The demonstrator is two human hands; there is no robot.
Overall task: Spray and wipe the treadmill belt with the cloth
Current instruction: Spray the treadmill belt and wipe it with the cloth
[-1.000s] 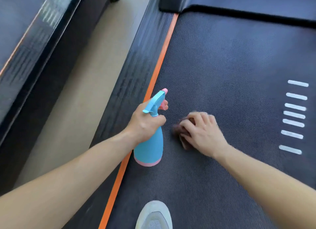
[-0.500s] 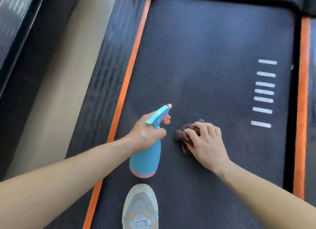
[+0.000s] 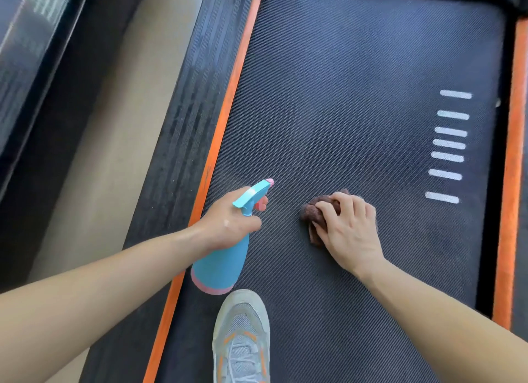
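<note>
Cloth (image 3: 312, 211) clutched under right hand (image 3: 352, 234) on belt (image 3: 357, 97), left hand (image 3: 225, 223) grip round spray bottle (image 3: 222, 266)

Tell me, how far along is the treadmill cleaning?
Done: hard to say; the belt shows no clear wet or wiped patch. In hand: the right hand grips a brown cloth against the belt's middle, while the left hand holds the blue bottle, nozzle aimed ahead. Left: seemingly most of the belt, the stretch ahead and over by the white stripes.
</note>
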